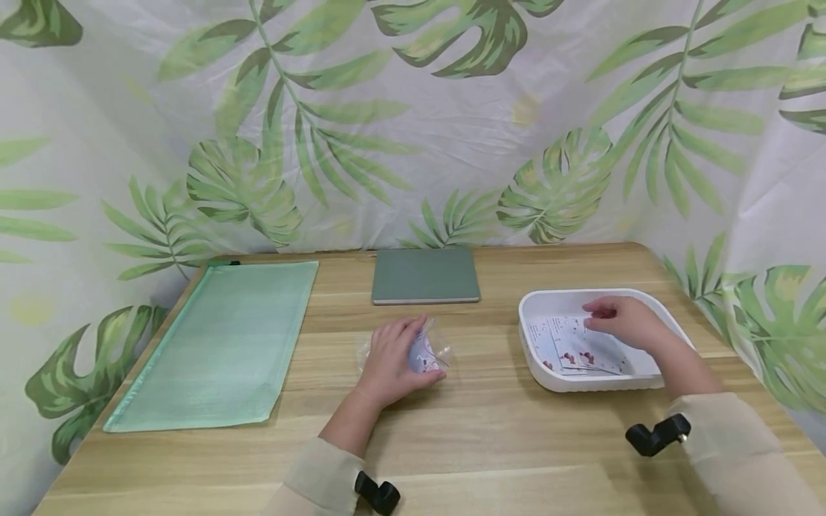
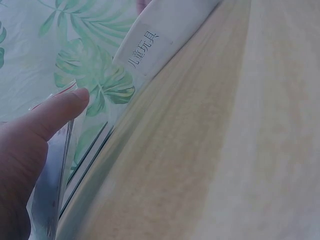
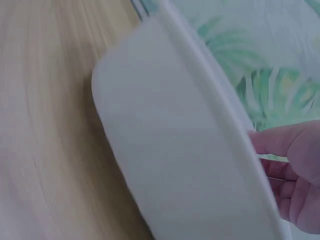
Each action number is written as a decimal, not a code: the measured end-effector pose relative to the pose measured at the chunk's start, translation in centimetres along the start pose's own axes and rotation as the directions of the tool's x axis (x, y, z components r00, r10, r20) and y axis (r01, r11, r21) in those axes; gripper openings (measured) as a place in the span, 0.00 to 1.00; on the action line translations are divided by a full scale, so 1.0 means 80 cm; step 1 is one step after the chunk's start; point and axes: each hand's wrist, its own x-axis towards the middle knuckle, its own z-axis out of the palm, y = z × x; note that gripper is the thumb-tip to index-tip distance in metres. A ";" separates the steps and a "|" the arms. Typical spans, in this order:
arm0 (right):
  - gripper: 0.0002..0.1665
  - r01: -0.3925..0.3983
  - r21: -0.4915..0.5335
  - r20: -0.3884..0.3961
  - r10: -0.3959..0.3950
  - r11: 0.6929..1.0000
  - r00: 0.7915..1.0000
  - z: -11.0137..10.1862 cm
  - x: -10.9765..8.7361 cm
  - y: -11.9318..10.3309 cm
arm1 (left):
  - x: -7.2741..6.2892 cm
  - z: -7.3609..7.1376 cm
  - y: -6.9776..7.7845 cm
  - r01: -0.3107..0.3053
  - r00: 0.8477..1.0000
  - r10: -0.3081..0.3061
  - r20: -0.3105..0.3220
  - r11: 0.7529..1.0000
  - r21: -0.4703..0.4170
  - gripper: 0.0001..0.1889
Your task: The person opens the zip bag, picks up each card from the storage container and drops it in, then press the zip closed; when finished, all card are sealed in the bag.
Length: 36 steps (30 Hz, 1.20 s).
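Note:
My left hand [image 1: 391,362] holds a small clear zip bag [image 1: 442,351] at the middle of the table, its thumb and fingers on either side. Inside it is something printed in pale blue with small red figures. In the left wrist view the bag [image 2: 52,185] stands on edge beside the thumb. Over the white plastic basket [image 1: 600,385] reaches my right hand [image 1: 624,322], thumb and fingers apart, with nothing seen between them. Printed papers [image 1: 568,347] with small red figures lie in the basket. The rim hides the right fingertips in the right wrist view.
A green mesh zip pouch [image 1: 219,344] lies flat on the left of the wooden table [image 1: 490,444]. At the back middle is a dark green notebook [image 1: 426,276]. Behind the table hangs a leaf-patterned cloth [image 1: 361,172].

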 end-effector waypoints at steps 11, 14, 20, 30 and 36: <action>0.30 -0.058 -0.108 0.057 0.065 0.992 0.996 -0.003 0.016 0.060 | -0.001 0.000 0.000 -0.005 1.000 0.005 -0.006 1.000 0.004 0.48; 0.32 -0.052 -0.117 0.058 0.059 0.992 0.997 -0.001 0.018 0.069 | -0.001 -0.001 0.001 -0.004 1.000 0.004 -0.002 1.000 0.004 0.48; 0.33 -0.080 -0.114 0.056 0.087 0.990 0.995 -0.001 0.019 0.073 | 0.000 -0.001 0.000 0.001 1.000 -0.001 0.008 1.000 0.005 0.49; 0.25 -0.158 -0.061 0.019 0.160 0.986 0.987 -0.013 0.013 0.068 | 0.000 -0.001 0.001 0.002 1.000 -0.002 0.014 1.000 0.015 0.48; 0.22 -0.026 -0.044 -0.004 0.026 0.999 1.000 -0.029 0.003 0.062 | 0.000 -0.001 0.001 0.003 1.000 -0.003 0.014 1.000 0.016 0.48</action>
